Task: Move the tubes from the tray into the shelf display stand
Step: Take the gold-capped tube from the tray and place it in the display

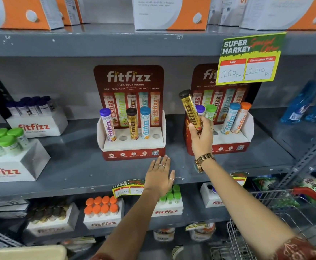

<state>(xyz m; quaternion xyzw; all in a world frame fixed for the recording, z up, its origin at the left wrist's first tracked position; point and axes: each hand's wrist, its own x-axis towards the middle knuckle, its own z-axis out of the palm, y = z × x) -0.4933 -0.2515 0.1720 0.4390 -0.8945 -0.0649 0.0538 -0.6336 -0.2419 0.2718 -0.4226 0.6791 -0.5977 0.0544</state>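
Two red fitfizz display stands sit on the grey middle shelf. The left stand [132, 147] holds a purple-capped, a gold and a blue tube, with two round holes showing bare. The right stand [245, 136] holds purple, green, blue and orange capped tubes. My right hand [200, 139] grips a gold tube with a black cap [190, 109], tilted, just in front of the right stand's left side. My left hand [160, 175] lies flat and open on the shelf's front edge, below the left stand. White fitfizz trays of tubes stand at the left [39, 126] and on the lower shelf [102, 220].
A yellow price sign [247, 59] hangs over the right stand's top. Orange and white boxes [170, 14] fill the upper shelf. Blue bottles [307, 107] stand at the far right. A wire shopping cart [266, 231] sits at the lower right.
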